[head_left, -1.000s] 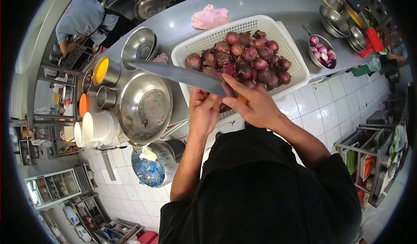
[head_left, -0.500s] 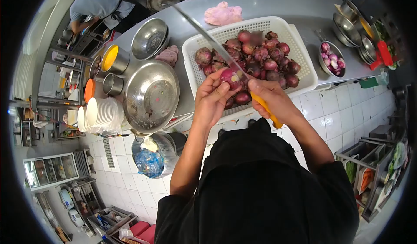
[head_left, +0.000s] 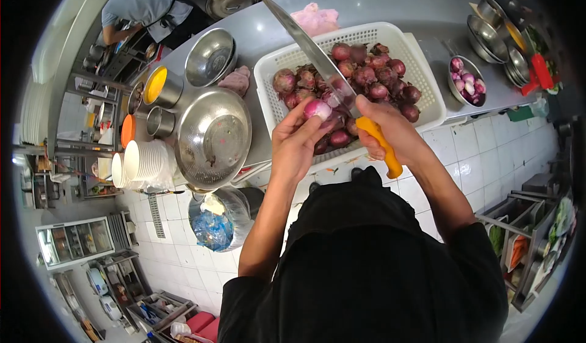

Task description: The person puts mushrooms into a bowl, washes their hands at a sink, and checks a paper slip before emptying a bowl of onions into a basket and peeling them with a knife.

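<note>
Between the thumb and fingers of my left hand (head_left: 294, 144) is a red onion (head_left: 317, 109), its pale, partly bared side showing. My right hand (head_left: 390, 134) grips the yellow handle of a large kitchen knife (head_left: 313, 53), thumb up near the blade's base. The blade slants up and to the left, just right of the onion and over the crate. Below both hands, a white perforated plastic crate (head_left: 421, 68) holds many unpeeled red onions (head_left: 378, 77). To the right, a metal bowl (head_left: 459, 68) contains several peeled onions (head_left: 469, 85).
Left of the crate stand a large steel basin (head_left: 235, 129), a colander (head_left: 209, 56), metal pots and stacked white cups (head_left: 145, 160). Pink cloths (head_left: 314, 19) lie on the steel counter (head_left: 366, 4). A lined waste bin (head_left: 235, 221) is below. Another person (head_left: 143, 4) works at upper left.
The onion has turned in my left hand, showing a paler, smoother side. The knife blade has swung slightly right and now shows its broad face, a little apart from the onion.
</note>
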`<state>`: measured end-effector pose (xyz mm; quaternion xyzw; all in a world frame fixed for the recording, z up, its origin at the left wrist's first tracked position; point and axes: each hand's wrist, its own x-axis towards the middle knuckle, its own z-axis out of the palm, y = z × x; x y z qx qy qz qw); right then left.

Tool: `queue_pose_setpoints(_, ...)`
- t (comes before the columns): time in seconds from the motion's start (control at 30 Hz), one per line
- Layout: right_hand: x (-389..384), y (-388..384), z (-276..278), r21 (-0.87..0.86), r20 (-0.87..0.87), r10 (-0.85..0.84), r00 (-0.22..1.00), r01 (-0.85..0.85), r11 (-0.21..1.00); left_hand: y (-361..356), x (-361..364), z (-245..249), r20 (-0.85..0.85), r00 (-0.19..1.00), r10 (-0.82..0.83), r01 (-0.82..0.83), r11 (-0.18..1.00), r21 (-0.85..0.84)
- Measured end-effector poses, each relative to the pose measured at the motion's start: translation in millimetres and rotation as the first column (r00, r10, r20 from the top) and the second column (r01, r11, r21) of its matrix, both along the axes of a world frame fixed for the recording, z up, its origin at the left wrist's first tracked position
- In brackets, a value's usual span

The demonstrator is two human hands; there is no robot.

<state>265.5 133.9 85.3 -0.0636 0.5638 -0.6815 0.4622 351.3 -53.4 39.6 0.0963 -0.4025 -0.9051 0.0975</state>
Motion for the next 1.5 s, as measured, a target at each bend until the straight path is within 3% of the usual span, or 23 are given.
queue_pose_setpoints(0.2,-11,3,-8,-0.002,0.039,0.011,0.999,-0.011,1.0,-9,2,-2,-0.117,0.985,-0.124,0.144,0.973,0.182)
queue_pose_setpoints(0.33,-12,3,-8,0.029,-0.026,-0.008,1.0,0.009,1.0,-8,-2,8,-0.104,0.982,-0.159,0.186,0.911,0.367)
queue_pose_setpoints(0.6,-3,10,-10,0.131,-0.229,-0.095,0.969,0.128,0.983,-11,-6,-3,-0.012,0.997,-0.079,0.08,0.973,0.217)
queue_pose_setpoints(0.7,9,12,1,0.166,-0.236,-0.066,0.97,0.107,0.98,-7,-8,1,0.026,0.997,-0.073,0.066,0.977,0.202)
queue_pose_setpoints(0.87,32,10,2,0.226,-0.416,0.086,0.905,0.011,0.974,2,-13,-7,0.035,0.999,-0.03,0.025,0.989,0.145)
queue_pose_setpoints(1.13,37,3,-8,0.264,-0.654,0.082,0.752,0.125,0.957,17,-9,-2,-0.024,1.0,0.017,-0.018,1.0,-0.014)
queue_pose_setpoints(1.23,36,3,-5,0.26,-0.584,0.097,0.806,0.073,0.963,20,-7,-7,-0.001,0.999,0.043,-0.043,0.999,0.005)
queue_pose_setpoints(1.33,36,1,-13,0.182,-0.661,0.034,0.75,0.116,0.976,23,-7,-7,-0.082,0.995,0.052,-0.05,0.998,0.036)
queue_pose_setpoints(1.43,34,0,-3,0.231,-0.595,0.088,0.799,0.065,0.971,28,-5,-11,-0.091,0.995,0.027,-0.031,0.999,-0.041)
queue_pose_setpoints(1.5,36,-2,-6,0.235,-0.652,0.077,0.755,0.104,0.966,33,-4,-10,-0.081,0.995,0.065,-0.068,0.997,-0.033)
